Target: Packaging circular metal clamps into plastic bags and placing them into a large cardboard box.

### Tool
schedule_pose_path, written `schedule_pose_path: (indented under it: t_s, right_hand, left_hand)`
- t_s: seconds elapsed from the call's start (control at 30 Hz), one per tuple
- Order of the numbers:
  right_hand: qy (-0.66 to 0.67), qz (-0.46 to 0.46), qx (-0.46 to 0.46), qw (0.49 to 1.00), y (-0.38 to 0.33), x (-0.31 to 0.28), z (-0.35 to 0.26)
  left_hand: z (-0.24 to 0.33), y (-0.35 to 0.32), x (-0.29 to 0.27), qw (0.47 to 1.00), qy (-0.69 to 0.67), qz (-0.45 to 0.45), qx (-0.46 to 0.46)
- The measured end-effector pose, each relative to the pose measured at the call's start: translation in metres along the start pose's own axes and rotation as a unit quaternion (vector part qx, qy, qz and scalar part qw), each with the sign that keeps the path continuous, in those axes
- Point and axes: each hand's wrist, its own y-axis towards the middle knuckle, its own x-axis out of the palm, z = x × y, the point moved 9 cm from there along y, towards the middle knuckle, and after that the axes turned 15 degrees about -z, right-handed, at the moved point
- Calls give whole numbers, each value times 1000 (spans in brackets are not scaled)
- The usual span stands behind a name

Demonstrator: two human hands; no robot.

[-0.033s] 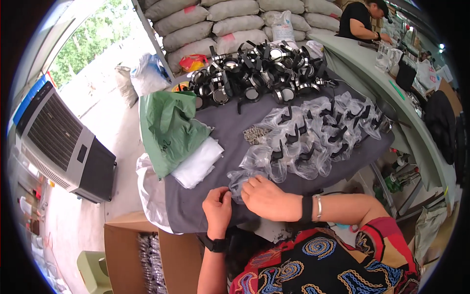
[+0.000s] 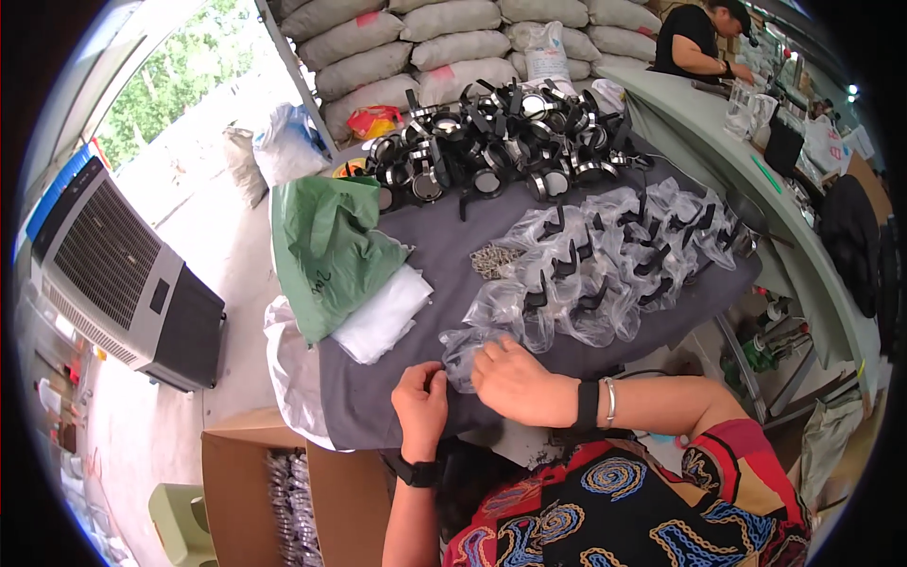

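**Colours on the worktop**

The worktop [image 2: 416, 246] has a dark grey cloth. The little bags [image 2: 605, 274] are clear with black bits inside. One big bag [image 2: 326, 250] is green, and a folded bag [image 2: 383, 326] is white. The sleeve [image 2: 661, 510] has red, blue and yellow swirls on black. The box [image 2: 236, 472] is brown.

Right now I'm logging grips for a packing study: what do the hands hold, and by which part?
Both hands hold one small clear plastic bag on the grey table: the left hand pinches its near left edge, and the right hand presses its right side.
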Motion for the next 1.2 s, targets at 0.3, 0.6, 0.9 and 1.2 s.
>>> schedule_pose_path:
  t_s: [0.3,0.6,0.9,1.2]
  right_hand:
    - [119,13,-26,992,0,13,20]
    - [378,66,-53,922,1,44,16]
    - [-13,84,104,991,4,5,82]
    - [384,-14,34,923,23,17,58]
  left_hand:
    - [31,-20,-14,993,-6,79,85]
    - [60,-5,28,967,151,-7,205]
    - [64,-4,30,974,117,2,195]
    - [54,-9,23,980,93,16,178]
